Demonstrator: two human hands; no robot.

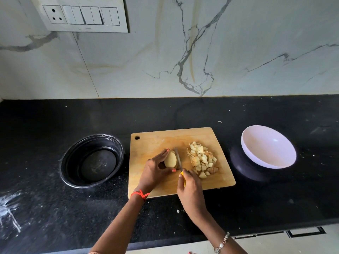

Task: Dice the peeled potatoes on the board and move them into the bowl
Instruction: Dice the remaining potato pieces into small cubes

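Note:
A wooden cutting board (157, 140) lies on the black counter. My left hand (156, 171) pinches a peeled potatoes piece (170, 160) near the board's middle, holding it down. My right hand (190, 189) grips a yellow-handled knife (178, 161), its blade standing against the potato's right side. A heap of diced potato (201, 159) sits on the right part of the board, apart from the knife. The white bowl (269, 153) stands to the right of the board, with nothing seen inside.
A black round container (73, 162) stands left of the board, touching nothing. The marble wall with a switch panel (86, 14) rises behind the counter. The counter's front edge (275, 226) runs close to my arms.

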